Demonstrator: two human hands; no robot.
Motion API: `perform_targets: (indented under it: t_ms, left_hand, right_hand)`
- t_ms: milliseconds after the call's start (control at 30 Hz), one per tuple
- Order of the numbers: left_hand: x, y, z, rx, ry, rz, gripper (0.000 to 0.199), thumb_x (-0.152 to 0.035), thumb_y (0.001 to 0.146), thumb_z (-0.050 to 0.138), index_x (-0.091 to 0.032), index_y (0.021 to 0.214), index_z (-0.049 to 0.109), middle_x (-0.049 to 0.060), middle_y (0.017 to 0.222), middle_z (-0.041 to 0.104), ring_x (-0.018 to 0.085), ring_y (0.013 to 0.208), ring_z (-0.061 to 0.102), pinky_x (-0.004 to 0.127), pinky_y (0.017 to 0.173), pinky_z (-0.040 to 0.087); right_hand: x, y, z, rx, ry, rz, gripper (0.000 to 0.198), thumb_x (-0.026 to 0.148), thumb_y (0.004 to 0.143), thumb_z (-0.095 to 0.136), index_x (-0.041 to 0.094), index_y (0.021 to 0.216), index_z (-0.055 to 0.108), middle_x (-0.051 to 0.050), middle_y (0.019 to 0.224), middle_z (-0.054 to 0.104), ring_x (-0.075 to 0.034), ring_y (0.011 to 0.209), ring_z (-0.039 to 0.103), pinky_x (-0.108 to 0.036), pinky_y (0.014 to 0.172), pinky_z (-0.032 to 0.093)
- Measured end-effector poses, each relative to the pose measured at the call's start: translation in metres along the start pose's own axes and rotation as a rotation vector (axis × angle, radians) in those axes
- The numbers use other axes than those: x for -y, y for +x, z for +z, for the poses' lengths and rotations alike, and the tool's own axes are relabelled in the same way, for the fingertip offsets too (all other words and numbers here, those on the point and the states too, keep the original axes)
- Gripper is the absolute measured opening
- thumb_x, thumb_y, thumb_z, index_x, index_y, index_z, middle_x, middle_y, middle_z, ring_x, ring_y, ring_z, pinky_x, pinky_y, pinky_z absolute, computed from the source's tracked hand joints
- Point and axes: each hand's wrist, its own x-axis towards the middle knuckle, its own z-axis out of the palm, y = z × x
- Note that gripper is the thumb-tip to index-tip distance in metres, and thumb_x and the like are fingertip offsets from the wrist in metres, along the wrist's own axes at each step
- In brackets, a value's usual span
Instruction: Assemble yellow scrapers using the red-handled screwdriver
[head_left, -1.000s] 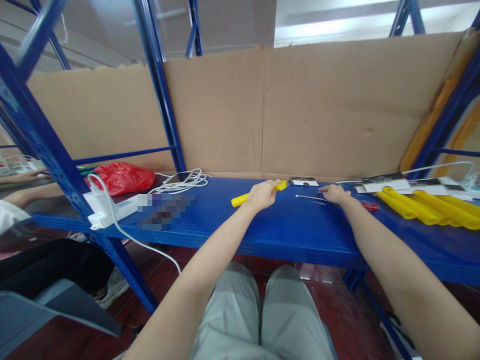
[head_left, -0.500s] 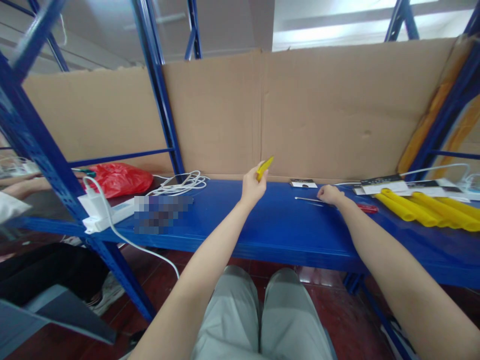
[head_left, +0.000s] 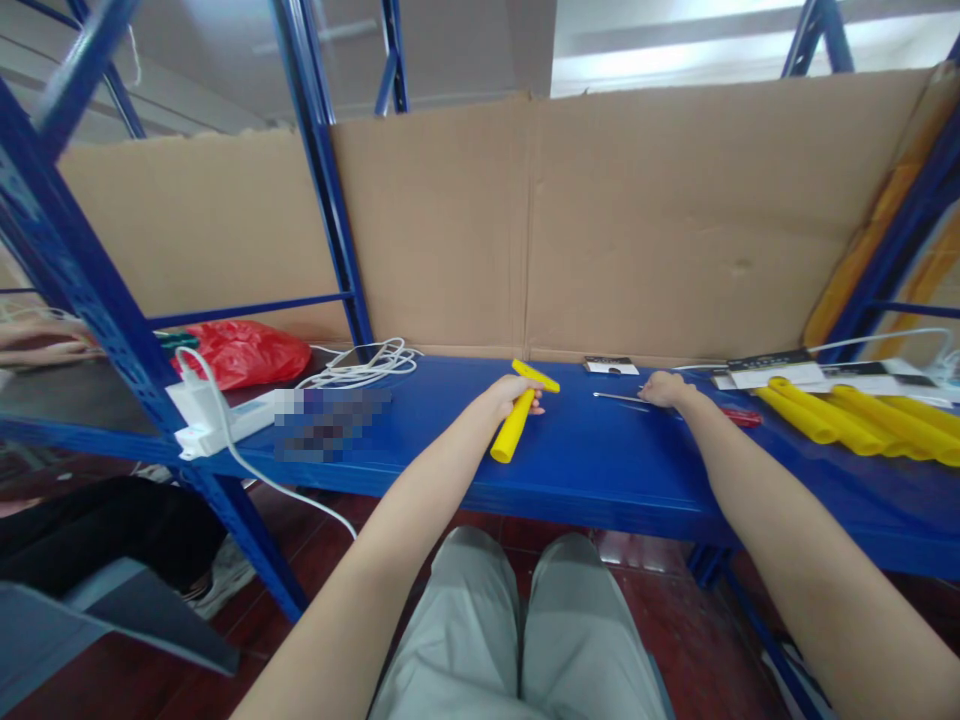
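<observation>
In my left hand [head_left: 516, 392], with fingers closed around it, is a yellow T-shaped piece [head_left: 512, 430] with a round tubular stem. Its stem points down toward the front of the blue tabletop, and the short bar lies across the top by my fingers. My right hand [head_left: 661, 388] rests low over the table, its fingers closed at the end of a thin metal rod [head_left: 619, 397] that sticks out to the left. Just right of that wrist lies a red piece [head_left: 741, 417]; whether it joins the rod is hidden by my hand and arm.
Several yellow tubes [head_left: 855, 420] lie at the right beside white-and-black cards [head_left: 772, 370]. A small card [head_left: 611, 365] sits at the back. Leftward are a power strip [head_left: 251, 418], coiled white cable [head_left: 367, 368] and a red plastic bag [head_left: 251, 352]. Another person's hand [head_left: 52, 340] shows far left.
My left hand has come down toward the tabletop and turned, so the yellow piece's stem and crossbar now show. My right hand has stayed at the rod.
</observation>
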Motion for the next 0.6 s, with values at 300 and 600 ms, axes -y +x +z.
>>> perform_targets:
  t_ms: [300,600]
  left_hand:
    - [0.004,-0.001,-0.003,0.054,0.065,-0.048,0.011,-0.003,0.086,0.05,-0.009,0.09,0.059,-0.001,0.059,0.054,0.007,0.046,0.05,0.018,0.048,0.05]
    - [0.004,0.003,-0.006,0.033,0.01,-0.096,0.012,-0.003,0.088,0.049,-0.009,0.093,0.058,-0.001,0.059,0.053,0.008,0.042,0.049,0.017,0.043,0.047]
  right_hand:
    - [0.039,-0.02,-0.014,-0.039,0.349,-0.091,0.019,0.012,0.075,0.059,0.018,0.057,0.058,-0.009,0.078,0.071,-0.021,0.087,0.067,-0.031,0.082,0.05]
    - [0.099,-0.027,-0.018,-0.048,0.938,-0.216,0.014,0.014,0.064,0.071,0.018,0.054,0.061,-0.002,0.06,0.065,-0.014,0.062,0.057,-0.028,0.067,0.047]
